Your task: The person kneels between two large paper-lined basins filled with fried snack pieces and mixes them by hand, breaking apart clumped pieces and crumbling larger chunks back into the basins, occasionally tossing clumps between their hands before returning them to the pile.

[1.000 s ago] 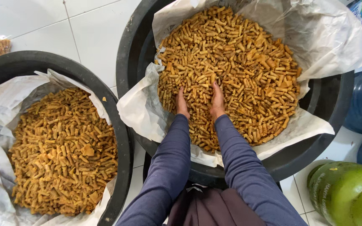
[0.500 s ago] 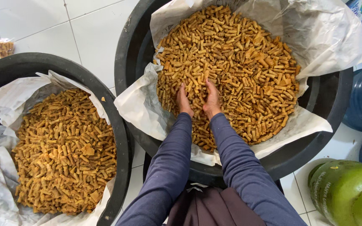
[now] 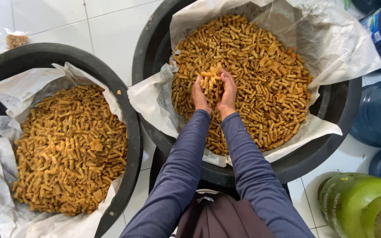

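Observation:
Two black round tubs lined with white paper hold golden-brown fried stick snacks. Over the right tub point(image 3: 331, 145), my left hand point(image 3: 199, 94) and my right hand point(image 3: 228, 92) are cupped together, palms facing, lifting a heap of the stick snacks point(image 3: 211, 80) between them above the pile point(image 3: 265, 75). Both arms wear long dark blue sleeves. The left tub point(image 3: 131, 128) with its own snack pile point(image 3: 69, 145) sits untouched to my left.
White tiled floor point(image 3: 106, 31) lies between and behind the tubs. A small clear bag of snacks point(image 3: 15, 39) rests at the far left. Blue water jugs point(image 3: 380, 114) stand on the right, and a green gas cylinder point(image 3: 362, 205) at the bottom right.
My hands, flat in the pile a second ago, have drawn together and risen, scooping up a heap of snacks between the palms.

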Demonstrator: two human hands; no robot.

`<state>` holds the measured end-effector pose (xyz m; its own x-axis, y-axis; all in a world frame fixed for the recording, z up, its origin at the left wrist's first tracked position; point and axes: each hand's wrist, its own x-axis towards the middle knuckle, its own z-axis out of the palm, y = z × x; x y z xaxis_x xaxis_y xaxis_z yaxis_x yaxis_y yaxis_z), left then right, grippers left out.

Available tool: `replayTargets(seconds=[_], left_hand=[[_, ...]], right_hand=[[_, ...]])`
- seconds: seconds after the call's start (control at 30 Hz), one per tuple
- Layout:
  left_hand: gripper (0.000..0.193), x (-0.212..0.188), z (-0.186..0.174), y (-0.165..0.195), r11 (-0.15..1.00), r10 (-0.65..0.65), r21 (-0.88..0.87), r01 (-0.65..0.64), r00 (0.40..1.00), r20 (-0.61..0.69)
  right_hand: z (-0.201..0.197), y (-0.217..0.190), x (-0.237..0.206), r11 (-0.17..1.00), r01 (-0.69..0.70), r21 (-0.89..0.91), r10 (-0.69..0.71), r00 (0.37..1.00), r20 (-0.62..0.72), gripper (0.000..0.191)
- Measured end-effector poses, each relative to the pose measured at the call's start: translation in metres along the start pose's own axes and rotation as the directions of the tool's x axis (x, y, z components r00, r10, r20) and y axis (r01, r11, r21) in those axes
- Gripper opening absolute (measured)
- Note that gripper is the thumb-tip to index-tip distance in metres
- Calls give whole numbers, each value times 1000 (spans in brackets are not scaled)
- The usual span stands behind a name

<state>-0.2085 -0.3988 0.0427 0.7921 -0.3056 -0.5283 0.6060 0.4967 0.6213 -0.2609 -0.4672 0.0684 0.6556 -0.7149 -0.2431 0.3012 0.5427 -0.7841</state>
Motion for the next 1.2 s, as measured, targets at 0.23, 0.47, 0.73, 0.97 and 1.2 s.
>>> replayTargets(seconds=[0.23, 0.47, 0.73, 0.97, 1.2], left_hand=[[45, -35, -19, -2, 984, 115, -142, -107, 992, 53], [41, -105, -20, 75, 974, 162, -176, -143, 982, 96], [46, -166, -97, 238, 828, 484, -374, -418, 869, 102], [45, -194, -301, 388, 644, 652, -468, -605, 754, -78], [60, -241, -485, 508, 669, 562, -317, -672, 737, -375]], right_hand=[[5, -14, -51, 992, 79, 97, -86, 993, 76, 29], [68, -43, -115, 986, 132, 104, -149, 975, 166, 26], [225, -15, -211, 927, 347, 139, -369, 787, 494, 21], [389, 145, -328, 980, 99, 175, -195, 671, 716, 27], [472, 235, -427, 868, -141, -476, 477, 501, 722, 59]])
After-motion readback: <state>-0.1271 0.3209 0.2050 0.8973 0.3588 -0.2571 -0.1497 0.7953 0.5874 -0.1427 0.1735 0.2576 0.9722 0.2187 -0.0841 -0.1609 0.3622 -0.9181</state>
